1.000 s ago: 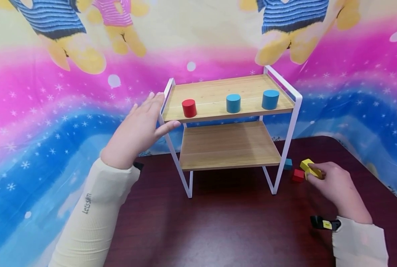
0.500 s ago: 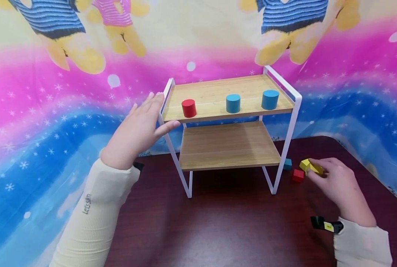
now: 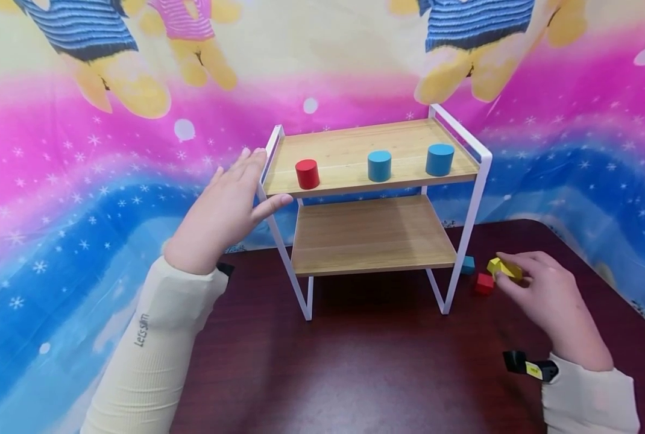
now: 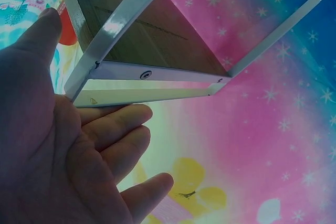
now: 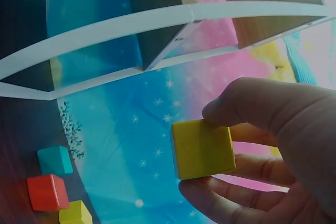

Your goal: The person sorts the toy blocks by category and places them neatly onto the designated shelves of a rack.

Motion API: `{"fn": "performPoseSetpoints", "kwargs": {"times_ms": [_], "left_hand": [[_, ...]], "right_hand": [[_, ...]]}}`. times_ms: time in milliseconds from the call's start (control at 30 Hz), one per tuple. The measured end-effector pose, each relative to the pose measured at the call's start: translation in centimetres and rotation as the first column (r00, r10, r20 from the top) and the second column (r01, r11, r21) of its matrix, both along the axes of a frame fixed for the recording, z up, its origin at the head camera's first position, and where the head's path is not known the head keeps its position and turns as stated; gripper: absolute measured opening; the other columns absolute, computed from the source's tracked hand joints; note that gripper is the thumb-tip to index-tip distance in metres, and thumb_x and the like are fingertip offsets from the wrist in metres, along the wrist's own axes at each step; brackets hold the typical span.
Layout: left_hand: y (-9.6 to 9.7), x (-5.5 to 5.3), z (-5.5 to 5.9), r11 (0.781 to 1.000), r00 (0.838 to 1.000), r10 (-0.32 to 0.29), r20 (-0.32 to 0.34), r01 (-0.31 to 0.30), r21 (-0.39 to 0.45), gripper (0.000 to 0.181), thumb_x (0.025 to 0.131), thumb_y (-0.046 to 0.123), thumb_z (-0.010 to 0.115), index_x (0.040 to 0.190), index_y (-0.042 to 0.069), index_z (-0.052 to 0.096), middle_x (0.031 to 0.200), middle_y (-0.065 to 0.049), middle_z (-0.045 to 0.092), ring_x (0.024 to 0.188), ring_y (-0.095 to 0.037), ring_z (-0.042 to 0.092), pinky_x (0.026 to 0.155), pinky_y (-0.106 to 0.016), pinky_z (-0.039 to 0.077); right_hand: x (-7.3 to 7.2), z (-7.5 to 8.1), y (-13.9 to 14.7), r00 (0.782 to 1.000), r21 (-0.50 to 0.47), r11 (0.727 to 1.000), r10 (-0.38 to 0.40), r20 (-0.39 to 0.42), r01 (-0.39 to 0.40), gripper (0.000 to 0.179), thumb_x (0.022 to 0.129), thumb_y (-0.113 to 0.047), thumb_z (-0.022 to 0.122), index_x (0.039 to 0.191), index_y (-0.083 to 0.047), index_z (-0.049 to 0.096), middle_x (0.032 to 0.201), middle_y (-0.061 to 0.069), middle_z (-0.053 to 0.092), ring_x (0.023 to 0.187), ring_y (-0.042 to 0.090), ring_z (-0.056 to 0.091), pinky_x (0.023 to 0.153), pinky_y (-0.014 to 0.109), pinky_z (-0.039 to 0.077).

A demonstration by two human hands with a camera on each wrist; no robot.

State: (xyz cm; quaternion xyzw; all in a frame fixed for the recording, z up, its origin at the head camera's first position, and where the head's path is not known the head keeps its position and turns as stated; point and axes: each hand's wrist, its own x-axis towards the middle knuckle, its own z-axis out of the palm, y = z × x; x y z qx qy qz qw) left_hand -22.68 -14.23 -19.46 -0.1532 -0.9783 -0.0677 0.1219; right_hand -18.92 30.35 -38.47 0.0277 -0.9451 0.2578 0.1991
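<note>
My right hand (image 3: 553,301) pinches a yellow cube (image 5: 203,149) between thumb and fingertips, to the right of the shelf. Behind that cube in the head view, a second yellow block (image 5: 76,213) lies on the table with a red block (image 3: 484,284) and a teal block (image 3: 468,265). My left hand (image 3: 219,208) rests at the left side of a two-tier wooden shelf (image 3: 349,144), fingers straight and thumb stretched out toward the front edge. In the left wrist view its fingers (image 4: 118,124) lie along the white metal frame (image 4: 126,19).
On the top board stand a red cylinder (image 3: 307,174) at the left, then two blue cylinders, one near the middle (image 3: 379,166) and one at the right (image 3: 439,160). The shelf stands on a dark table (image 3: 377,374) before a printed cloth backdrop (image 3: 322,54).
My right hand has drawn the held yellow cube slightly upward, shifting its grip a little. The left hand and the cylinders stay where they were.
</note>
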Motion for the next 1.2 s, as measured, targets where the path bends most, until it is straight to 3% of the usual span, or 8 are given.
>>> {"fn": "performPoseSetpoints", "kwargs": {"times_ms": [200, 467, 1200], "left_hand": [[-0.1, -0.1, 0.0, 1.0, 1.0, 0.0, -0.003, 0.0, 0.004, 0.092, 0.097, 0.057, 0.058, 0.163, 0.009, 0.015, 0.167, -0.014, 0.021, 0.156, -0.032, 0.012, 0.123, -0.058, 0.012], [-0.1, -0.1, 0.1, 1.0, 1.0, 0.002, 0.006, -0.002, 0.01, 0.093, 0.097, 0.057, 0.058, 0.163, 0.009, 0.015, 0.168, -0.014, 0.02, 0.156, -0.031, 0.011, 0.123, -0.058, 0.01], [-0.2, 0.0, 0.0, 1.0, 1.0, -0.007, 0.007, 0.006, 0.018, 0.093, 0.096, 0.057, 0.06, 0.163, 0.009, 0.015, 0.167, -0.013, 0.021, 0.156, -0.032, 0.012, 0.123, -0.058, 0.012]], "right_hand": [[0.4, 0.7, -0.5, 0.999, -0.001, 1.0, 0.02, -0.033, -0.02, 0.044, 0.089, -0.008, 0.075, 0.128, 0.007, 0.064, 0.119, 0.031, 0.058, 0.104, 0.051, 0.056, 0.081, 0.067, 0.051], [0.6, 1.0, -1.1, 1.0, -0.004, 1.0, 0.011, -0.02, -0.011, 0.044, 0.087, -0.01, 0.077, 0.126, 0.005, 0.063, 0.121, 0.032, 0.058, 0.104, 0.051, 0.056, 0.08, 0.068, 0.053], [1.6, 1.8, -3.0, 0.99, -0.018, 0.998, 0.06, -0.126, -0.063, 0.038, 0.086, -0.008, 0.079, 0.12, 0.003, 0.068, 0.111, 0.024, 0.064, 0.099, 0.042, 0.061, 0.077, 0.062, 0.056]]}}
